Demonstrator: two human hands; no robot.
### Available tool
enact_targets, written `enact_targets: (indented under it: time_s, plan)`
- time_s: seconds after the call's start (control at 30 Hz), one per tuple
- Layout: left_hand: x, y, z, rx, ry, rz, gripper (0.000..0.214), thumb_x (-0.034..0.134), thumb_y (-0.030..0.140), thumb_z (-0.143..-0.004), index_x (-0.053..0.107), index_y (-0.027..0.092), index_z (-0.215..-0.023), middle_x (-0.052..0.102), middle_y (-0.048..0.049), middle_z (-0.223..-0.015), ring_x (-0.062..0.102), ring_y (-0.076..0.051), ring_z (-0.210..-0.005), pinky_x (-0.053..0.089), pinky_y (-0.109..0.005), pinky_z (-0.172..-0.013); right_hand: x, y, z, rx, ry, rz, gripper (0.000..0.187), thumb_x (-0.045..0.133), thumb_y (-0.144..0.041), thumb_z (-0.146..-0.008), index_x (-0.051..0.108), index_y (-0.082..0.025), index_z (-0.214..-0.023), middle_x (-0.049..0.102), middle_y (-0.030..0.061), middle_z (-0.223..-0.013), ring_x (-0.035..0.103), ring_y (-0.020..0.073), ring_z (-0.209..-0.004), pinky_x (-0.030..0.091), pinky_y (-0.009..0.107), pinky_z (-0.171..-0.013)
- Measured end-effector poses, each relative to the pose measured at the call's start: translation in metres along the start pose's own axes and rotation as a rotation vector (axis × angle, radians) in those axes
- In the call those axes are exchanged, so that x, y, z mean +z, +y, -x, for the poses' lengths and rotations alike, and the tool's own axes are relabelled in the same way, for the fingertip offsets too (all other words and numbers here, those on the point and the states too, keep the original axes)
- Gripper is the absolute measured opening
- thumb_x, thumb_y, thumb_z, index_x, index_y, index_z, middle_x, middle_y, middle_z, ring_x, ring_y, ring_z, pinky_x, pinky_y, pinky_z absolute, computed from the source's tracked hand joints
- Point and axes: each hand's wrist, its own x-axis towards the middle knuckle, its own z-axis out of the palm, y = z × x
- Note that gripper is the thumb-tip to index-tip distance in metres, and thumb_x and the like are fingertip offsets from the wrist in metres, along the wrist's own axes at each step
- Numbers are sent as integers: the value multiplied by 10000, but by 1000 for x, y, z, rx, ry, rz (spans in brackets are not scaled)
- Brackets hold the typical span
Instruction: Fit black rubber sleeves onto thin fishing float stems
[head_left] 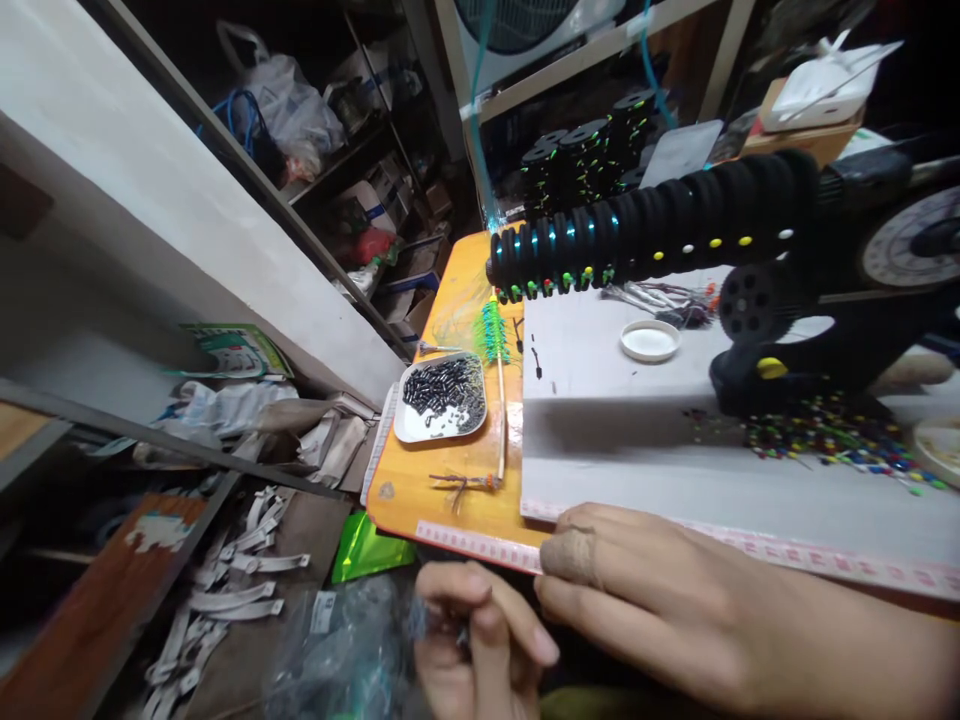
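My left hand (474, 645) is low at the front, below the table edge, its fingers curled in a pinch on something small and dark that I cannot make out. It hovers beside a clear plastic bag (349, 645). My right hand (675, 600) lies across the front edge of the orange table (450, 480). Its wrapped fingertip (570, 555) presses on the pink measuring tape (480, 545) stuck along that edge. Its other fingers are bent, and I see nothing in them.
A white tray of small black tubes (442, 395) sits on the orange table beside a thin stick with green tufts (499, 400). A grey board (637, 450) carries a white lid (650, 340), scattered coloured pins (832, 440) and a black machine with a long pin-studded roller (652, 225). Cluttered shelves stand at the left.
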Motion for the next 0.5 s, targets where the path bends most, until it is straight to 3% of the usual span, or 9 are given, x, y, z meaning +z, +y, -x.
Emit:
enact_targets:
  time_s: [0.1,0.2,0.33,0.5]
  plan:
    - [5,-9,-11,-253,-31,108,162,765,413,-927,756,257,-971,638,47,-735,191,-8,-452,278,-95,-448,0,2,2,164,107,-128,257,448,-110,-1056,704,-121,-1075,675,89,-860,605,178,-755,507,285,-661]
    - [4,-23,-16,-414,-126,159,239,729,449,-949,730,209,-945,472,69,-672,168,-25,-481,253,-118,-454,-1,5,0,392,226,-268,175,542,-125,-1014,708,-178,-999,633,46,-830,607,141,-733,498,227,-630]
    - [2,-35,-11,-450,-196,119,263,719,483,-953,686,223,-984,394,90,-634,191,-38,-484,257,-129,-468,-2,11,-2,547,281,-317,164,628,-190,-986,749,-199,-877,649,34,-792,604,130,-666,488,216,-566]
    - [8,-35,-5,-457,-73,-18,317,778,509,-896,682,233,-1020,412,92,-649,270,-31,-492,295,-114,-493,0,14,-2,614,259,-441,157,671,-213,-966,821,-206,-919,669,46,-794,639,123,-652,503,191,-534]
